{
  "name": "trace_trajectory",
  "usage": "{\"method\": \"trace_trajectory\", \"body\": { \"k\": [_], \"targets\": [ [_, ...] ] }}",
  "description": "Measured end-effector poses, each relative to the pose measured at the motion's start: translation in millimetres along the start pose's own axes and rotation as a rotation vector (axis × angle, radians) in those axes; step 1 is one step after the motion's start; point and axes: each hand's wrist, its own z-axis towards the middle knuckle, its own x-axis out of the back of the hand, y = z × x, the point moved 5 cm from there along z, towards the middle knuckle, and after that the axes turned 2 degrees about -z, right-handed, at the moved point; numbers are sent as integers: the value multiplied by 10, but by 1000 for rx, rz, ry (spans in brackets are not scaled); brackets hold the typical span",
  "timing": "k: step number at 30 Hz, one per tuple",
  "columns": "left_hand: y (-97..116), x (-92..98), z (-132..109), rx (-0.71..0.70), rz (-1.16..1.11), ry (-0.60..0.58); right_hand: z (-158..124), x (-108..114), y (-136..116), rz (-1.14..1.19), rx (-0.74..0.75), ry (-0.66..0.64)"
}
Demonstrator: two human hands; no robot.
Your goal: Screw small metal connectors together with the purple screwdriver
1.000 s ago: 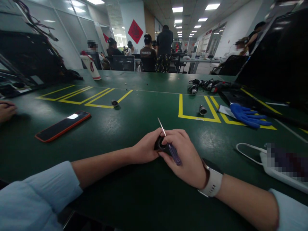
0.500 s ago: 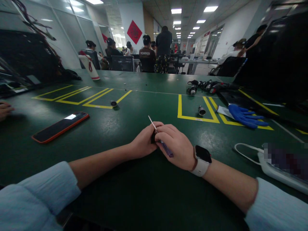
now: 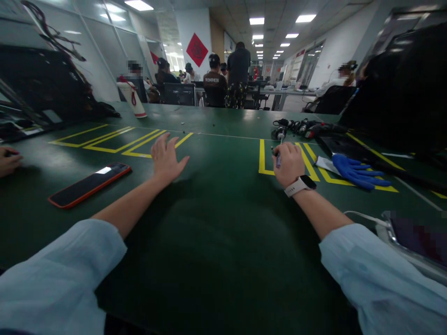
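Note:
My left hand (image 3: 166, 160) reaches over a yellow-taped rectangle (image 3: 139, 155) on the left of the green table. Its fingers are spread, and I see nothing held in it. The spot under its fingers is hidden. At the right, my right hand (image 3: 289, 163), with a watch (image 3: 301, 185) on the wrist, is closed around a screwdriver (image 3: 278, 161) with a purple handle. The thin shaft points away from me. This hand is over another yellow-taped rectangle (image 3: 261, 156) and covers much of it. A small dark bit shows by its fingertips, too unclear to name.
A phone in an orange case (image 3: 91, 185) lies at left, near another person's hand (image 3: 10, 160). On the right are a blue glove (image 3: 356, 172), dark metal parts with cables (image 3: 296, 126) and a device with a white cable (image 3: 415, 237). A white cup (image 3: 134, 98) stands far left.
My hands have parted from the middle of the table. The left has moved forward and left, opening; the right has gone forward and right with the screwdriver. Both small round metal pieces are now hidden.

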Motion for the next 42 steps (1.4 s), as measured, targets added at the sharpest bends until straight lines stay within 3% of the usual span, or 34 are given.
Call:
{"method": "trace_trajectory", "body": {
  "k": [5, 12, 17, 22, 27, 32, 33, 35, 36, 39, 42],
  "targets": [
    [-432, -101, 151, 134, 148, -35, 60, -130, 244, -112, -121, -45],
    [-717, -315, 317, 265, 135, -229, 25, -216, 362, -205, -232, -135],
    [-839, -444, 351, 331, 97, -351, -8, -235, 402, -227, -296, -168],
    [-789, -415, 352, 330, 70, -352, -11, -250, 417, -225, -331, -187],
    [-372, -282, 214, 240, -53, -272, -14, -233, 410, -221, -357, -206],
    [471, -137, -247, 66, -347, -260, -24, -224, 400, -220, -353, -234],
    [660, -97, -370, 58, -449, -295, -26, -226, 399, -220, -350, -240],
    [1011, -47, -627, 196, -976, -474, -30, -228, 398, -219, -344, -251],
    [1173, -12, -739, 255, -1133, -561, -32, -228, 399, -217, -342, -255],
    [1498, 101, -944, 354, -1329, -709, -38, -222, 396, -210, -338, -263],
    [1598, 131, -992, 346, -1381, -776, -46, -211, 384, -195, -339, -261]
  ]
}}
